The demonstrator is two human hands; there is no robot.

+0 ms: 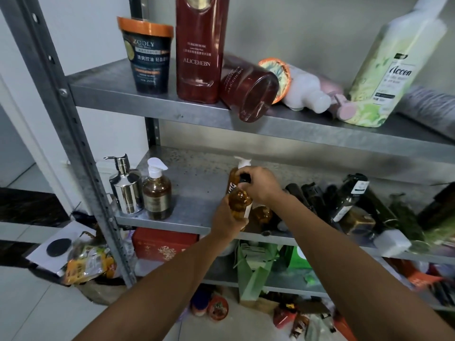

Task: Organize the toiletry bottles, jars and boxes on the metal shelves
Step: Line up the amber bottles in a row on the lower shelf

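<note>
Over the middle metal shelf (197, 190), my left hand (227, 219) grips the body of an amber pump bottle (240, 201). My right hand (262, 184) grips the black pump top of that bottle. Just behind it stands another amber bottle with a white pump (242, 163), partly hidden. At the shelf's left stand a chrome pump dispenser (126, 190) and an amber bottle with a white pump (157, 193). A third amber bottle (262, 214) lies under my right wrist.
Dark bottles (349, 200) lie heaped at the middle shelf's right. The top shelf (103, 87) holds an orange-lidded tub (149, 60), a tall red bottle (200, 50), a toppled red bottle (248, 92), white and pink bottles, and a green bottle (384, 77). A red box (163, 244) and bags sit below.
</note>
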